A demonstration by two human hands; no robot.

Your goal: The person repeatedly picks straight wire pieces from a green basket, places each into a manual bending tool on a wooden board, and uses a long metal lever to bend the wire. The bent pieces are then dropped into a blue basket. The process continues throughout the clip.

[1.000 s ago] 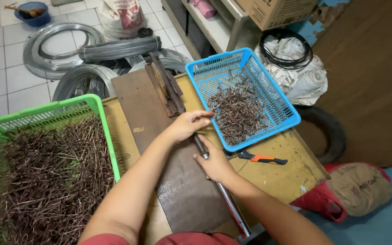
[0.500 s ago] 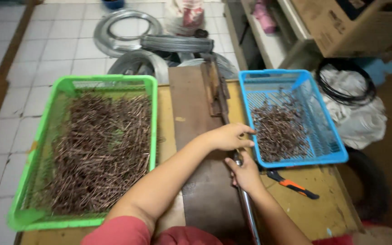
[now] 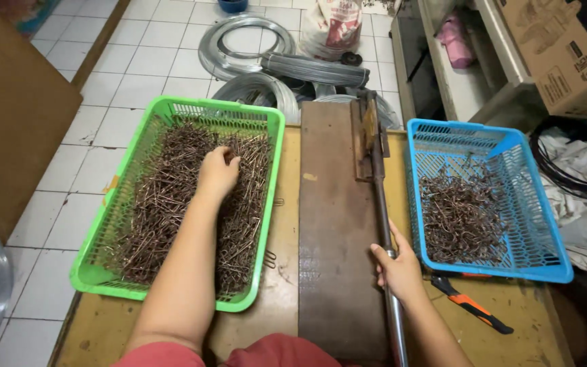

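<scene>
Two hands apart: left hand (image 3: pixel 217 173) fisted among wire pieces (image 3: pixel 171 204), right hand (image 3: pixel 397 266) gripping lever (image 3: pixel 382 204).

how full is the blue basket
Partly full: bent brown wire pieces cover only the middle of the blue basket; bare mesh shows around them.

Bare forearms; red garment, perhaps a shirt, below.

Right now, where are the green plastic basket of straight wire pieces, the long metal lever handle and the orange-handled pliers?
Green plastic basket (image 3: pixel 274 178): head view, right rim.
Long metal lever handle (image 3: pixel 381 204): head view, mid-shaft above the right hand (image 3: pixel 397 267).
Orange-handled pliers (image 3: pixel 473 309): head view, orange grip.
</scene>
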